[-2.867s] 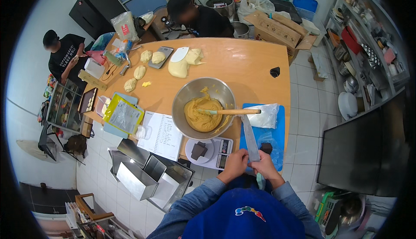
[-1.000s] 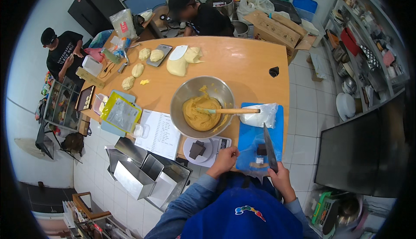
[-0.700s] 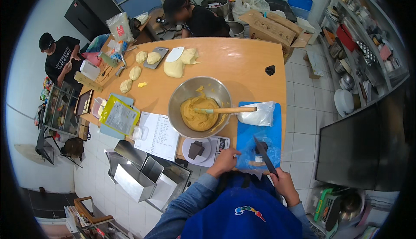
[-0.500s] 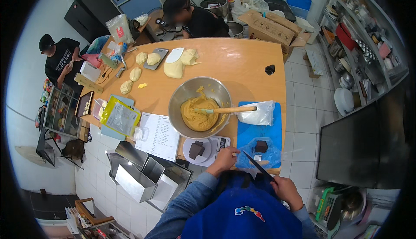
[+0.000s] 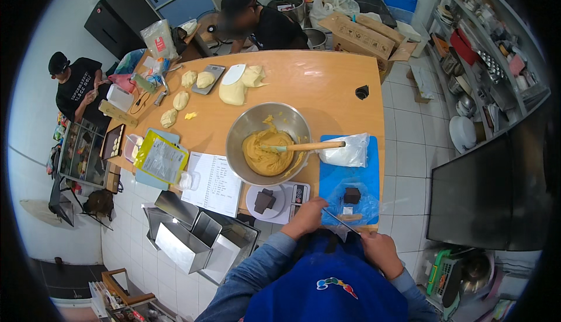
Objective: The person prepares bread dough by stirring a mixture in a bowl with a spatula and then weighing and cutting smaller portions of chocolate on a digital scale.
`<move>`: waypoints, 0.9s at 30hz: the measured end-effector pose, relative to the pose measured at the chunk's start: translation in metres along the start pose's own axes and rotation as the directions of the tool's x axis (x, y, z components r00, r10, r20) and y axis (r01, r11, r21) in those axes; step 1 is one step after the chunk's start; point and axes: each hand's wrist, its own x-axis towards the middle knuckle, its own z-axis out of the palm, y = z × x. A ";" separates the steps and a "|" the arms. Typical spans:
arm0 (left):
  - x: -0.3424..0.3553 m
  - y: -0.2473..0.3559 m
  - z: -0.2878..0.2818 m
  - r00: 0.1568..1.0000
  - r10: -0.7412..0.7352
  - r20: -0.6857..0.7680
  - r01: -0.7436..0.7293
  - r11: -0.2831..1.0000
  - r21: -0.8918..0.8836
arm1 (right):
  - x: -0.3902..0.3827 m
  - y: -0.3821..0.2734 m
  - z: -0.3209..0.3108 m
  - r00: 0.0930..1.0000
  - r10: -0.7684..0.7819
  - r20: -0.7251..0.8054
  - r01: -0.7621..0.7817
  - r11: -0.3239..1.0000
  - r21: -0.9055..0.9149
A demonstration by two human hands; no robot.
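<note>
My right hand grips a knife, its blade pointing up and left across the front edge of the blue cutting board. Close to the blade's tip is my left hand, fingers curled together; whether they pinch anything is hidden. Beyond the blade, a dark brown block like chocolate lies on a crumpled blue plastic bag on the board. More dark brown pieces sit on the round plate of a white kitchen scale, left of my left hand.
A steel bowl of tan batter holds a wooden-handled spatula. A white bag rests on the board's far end. An open notebook, metal tins and dough are to the left. Two people are beyond the table.
The knife has swung flatter, and my right hand has moved slightly up and left. My left hand has shifted a little right, nearer the blade's tip.
</note>
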 end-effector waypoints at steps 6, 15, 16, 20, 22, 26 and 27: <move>0.004 0.009 0.004 0.997 0.072 -0.010 -0.071 0.992 0.103 | 0.013 -0.003 0.011 0.998 -0.029 -0.060 0.025 0.997 -0.078; 0.009 0.019 0.013 0.987 0.159 0.000 -0.158 0.980 0.118 | 0.043 -0.022 0.009 1.000 0.013 0.006 -0.014 0.999 0.045; 0.009 0.017 0.009 0.991 0.132 -0.007 -0.132 0.988 0.082 | 0.040 -0.023 0.002 1.000 0.018 0.025 -0.019 0.998 0.064; 0.009 0.012 0.003 0.991 0.136 -0.002 -0.135 0.988 0.073 | 0.032 -0.002 0.026 1.000 -0.026 -0.004 0.026 1.000 0.013; 0.007 0.022 0.001 0.992 0.126 0.024 -0.128 0.987 0.098 | 0.035 -0.001 0.035 1.000 -0.024 0.017 0.023 0.999 0.049; 0.005 0.017 0.004 0.993 0.104 0.054 -0.110 0.987 0.121 | 0.041 -0.010 0.027 0.999 -0.005 0.050 0.000 0.995 0.097; 0.006 0.018 0.000 0.993 0.105 0.054 -0.111 0.986 0.123 | 0.038 -0.011 0.021 1.000 -0.011 0.025 0.008 0.996 0.090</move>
